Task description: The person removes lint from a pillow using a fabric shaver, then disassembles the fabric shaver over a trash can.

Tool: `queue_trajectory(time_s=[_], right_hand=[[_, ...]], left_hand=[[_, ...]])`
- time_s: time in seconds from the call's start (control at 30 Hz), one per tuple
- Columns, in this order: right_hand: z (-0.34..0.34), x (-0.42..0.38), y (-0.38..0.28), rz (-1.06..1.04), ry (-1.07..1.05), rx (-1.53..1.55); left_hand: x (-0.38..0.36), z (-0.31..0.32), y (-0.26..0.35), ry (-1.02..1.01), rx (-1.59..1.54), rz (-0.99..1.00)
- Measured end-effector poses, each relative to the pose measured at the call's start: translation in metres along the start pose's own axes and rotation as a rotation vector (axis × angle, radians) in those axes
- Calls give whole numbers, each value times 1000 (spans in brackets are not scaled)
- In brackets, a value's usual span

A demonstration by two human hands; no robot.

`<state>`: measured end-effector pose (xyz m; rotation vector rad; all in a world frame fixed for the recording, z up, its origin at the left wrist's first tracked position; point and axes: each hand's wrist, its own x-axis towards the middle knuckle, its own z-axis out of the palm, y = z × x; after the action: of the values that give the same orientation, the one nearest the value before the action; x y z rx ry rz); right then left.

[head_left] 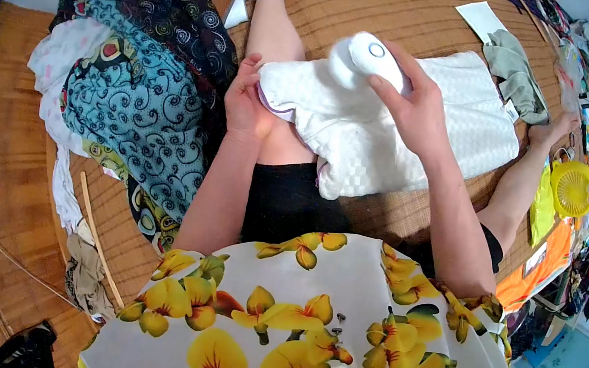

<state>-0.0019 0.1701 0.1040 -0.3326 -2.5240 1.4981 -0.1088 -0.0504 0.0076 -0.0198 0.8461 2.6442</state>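
Note:
My right hand [419, 110] is wrapped round a white fabric shaver [375, 54] with a round head and a ringed button. Its head overlaps the upper part of a white cloth [390, 148] with a checked texture and purple edging, spread over my lap. At the cloth's left end, my left hand [247, 102] is closed on the edge, thumb on the near side and part of the fingers tucked under the fabric. Beneath that end lies my bent leg [287, 141].
Patterned fabrics [144, 99] are heaped at my left, beside a thin wooden stick [100, 239]. A grey-green cloth [512, 73] lies at the far right. Further right are a yellow fan [573, 188] and many small items. Under me is a brown woven mat [379, 8].

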Motion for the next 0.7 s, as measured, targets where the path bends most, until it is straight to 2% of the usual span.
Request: queue_trajectory(time_s=[0.03, 0.1, 0.17, 0.2, 0.23, 0.3, 0.37, 0.43, 0.47, 0.53, 0.57, 0.63, 0.7], right_hand=[[7, 4, -9, -66, 25, 223], [29, 5, -26, -90, -22, 129], [45, -2, -24, -237, -102, 68], [51, -6, -13, -334, -62, 53], [44, -8, -8, -341, -70, 56], [17, -14, 11, -242, -198, -318], [2, -10, 28, -198, -44, -245], [2, -1, 14, -61, 17, 13], [10, 3, 7, -67, 19, 21], [35, 5, -9, -270, 44, 182], [47, 1, -14, -205, -7, 185], [62, -8, -3, -340, -56, 111], [47, -16, 9, -361, -105, 83]], left_hand=[[1, -1, 2, -16, 2, -20], [4, 3, 0, -27, 8, -15], [1, 10, 0, 65, -55, 3], [0, 4, 1, 77, -42, -3], [2, -2, 3, 81, -42, 8], [3, -11, 0, 65, -49, 7], [2, -1, -1, 66, -24, -13], [5, 1, 1, 42, -69, -22], [8, 2, 2, 39, -62, -17], [9, 0, 0, 36, -88, -24], [9, -1, -2, 34, -87, -29], [12, -5, -2, 125, -108, 9], [11, -13, 2, 143, -55, 29]])
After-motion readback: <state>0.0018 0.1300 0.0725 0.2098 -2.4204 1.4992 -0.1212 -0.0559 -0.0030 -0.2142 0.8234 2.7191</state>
